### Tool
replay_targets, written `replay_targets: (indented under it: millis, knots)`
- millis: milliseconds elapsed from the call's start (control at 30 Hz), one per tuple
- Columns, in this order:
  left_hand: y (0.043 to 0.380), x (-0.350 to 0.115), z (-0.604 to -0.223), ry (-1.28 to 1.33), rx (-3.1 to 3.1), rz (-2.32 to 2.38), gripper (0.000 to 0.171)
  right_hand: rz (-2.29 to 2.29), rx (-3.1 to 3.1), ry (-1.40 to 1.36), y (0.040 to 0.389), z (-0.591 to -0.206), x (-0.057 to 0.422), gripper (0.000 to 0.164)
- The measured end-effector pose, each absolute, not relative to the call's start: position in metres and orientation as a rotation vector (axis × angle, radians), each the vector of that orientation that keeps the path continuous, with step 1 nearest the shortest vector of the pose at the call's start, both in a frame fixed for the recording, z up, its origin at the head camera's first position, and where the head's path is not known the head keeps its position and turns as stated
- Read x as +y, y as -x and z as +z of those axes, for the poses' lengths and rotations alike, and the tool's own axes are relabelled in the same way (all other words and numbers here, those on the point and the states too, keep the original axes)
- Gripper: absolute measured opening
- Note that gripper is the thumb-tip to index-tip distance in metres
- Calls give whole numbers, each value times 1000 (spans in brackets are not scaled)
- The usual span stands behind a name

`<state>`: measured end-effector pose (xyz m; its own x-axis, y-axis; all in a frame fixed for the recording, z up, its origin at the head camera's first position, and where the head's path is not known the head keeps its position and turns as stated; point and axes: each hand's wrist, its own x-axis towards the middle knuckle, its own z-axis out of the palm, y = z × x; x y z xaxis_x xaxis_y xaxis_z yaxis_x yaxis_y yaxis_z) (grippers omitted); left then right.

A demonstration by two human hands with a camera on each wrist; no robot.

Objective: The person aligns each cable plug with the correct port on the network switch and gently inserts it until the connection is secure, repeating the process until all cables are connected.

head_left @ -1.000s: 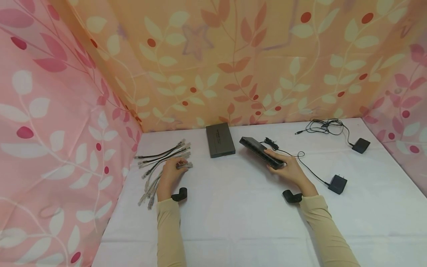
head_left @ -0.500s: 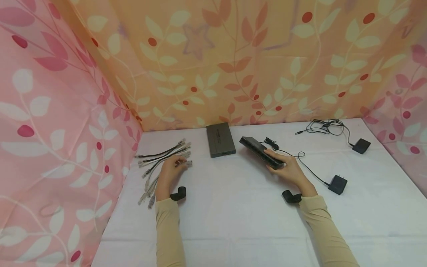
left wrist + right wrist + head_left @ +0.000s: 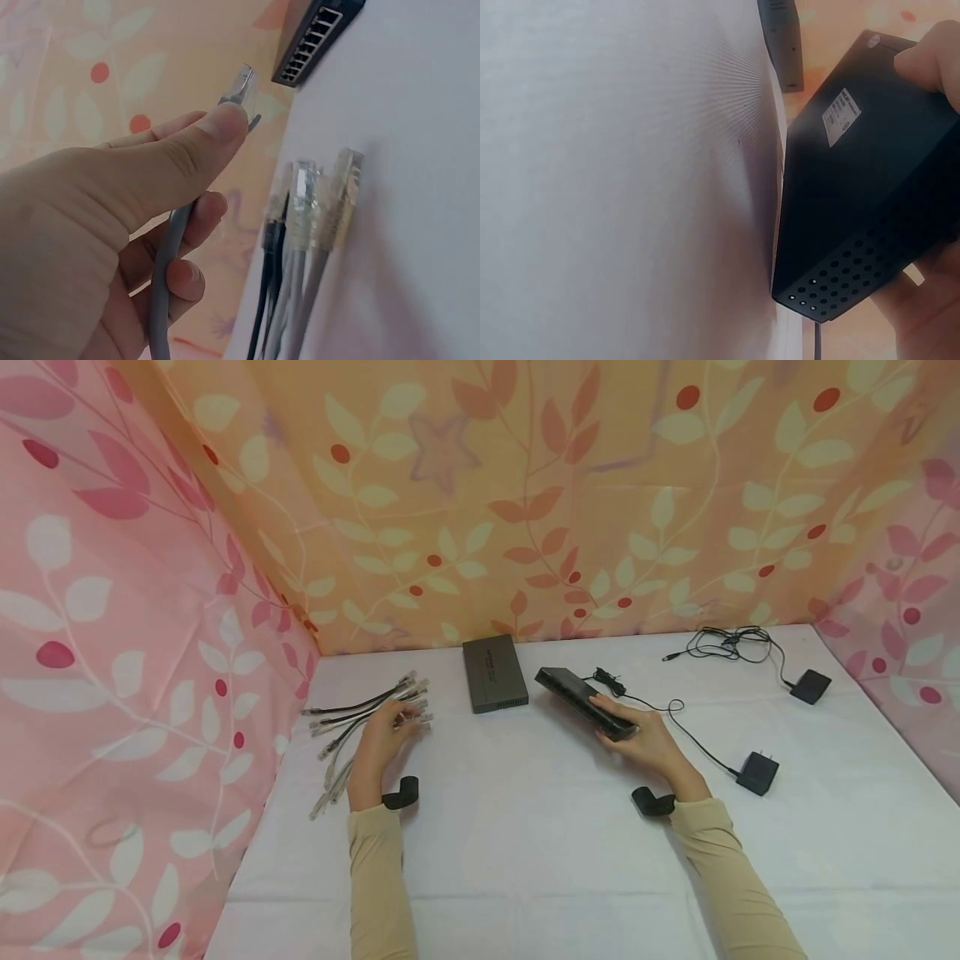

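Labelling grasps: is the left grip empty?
No, the left wrist view shows the left grip pinching a grey cable, its clear plug sticking out.

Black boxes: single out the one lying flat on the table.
The box farther left, a little farther back and free of any grip; the other box is tilted, held in the right hand.

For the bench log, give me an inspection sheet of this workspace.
Surface: white cloth, creased; dark gray box lies flat on it.
Job's things: black box, tilted; gray cable.
Clutter: nothing seen.
Hands: left hand pinches the gray cable near its plug; right hand grips the black box.
Cables: cable pile at left; near adapter's cord runs toward the black box, connection hidden; far adapter's cord coiled, its end loose.
Surroundings: patterned fabric behind and on both sides.
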<state>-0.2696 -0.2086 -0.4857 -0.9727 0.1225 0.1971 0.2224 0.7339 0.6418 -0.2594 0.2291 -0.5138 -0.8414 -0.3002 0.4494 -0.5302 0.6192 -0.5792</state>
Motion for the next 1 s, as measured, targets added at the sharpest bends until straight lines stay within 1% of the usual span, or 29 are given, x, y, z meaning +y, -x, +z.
replay_targets:
  millis: [233, 567, 767, 1000]
  knots:
    - [269, -199, -476, 374, -2772, -1075, 18, 1038, -2525, -683, 260, -515, 230, 60]
    - [269, -186, -467, 466, -2711, -1087, 14, 1061, -2539, -682, 260, -514, 229, 60]
    - [269, -178, -463, 487, -2710, -1091, 15, 1047, -2537, -687, 261, -515, 229, 60]
    - [269, -159, -462, 599, -2711, -1174, 18, 1057, -2535, -694, 260, -515, 229, 60]
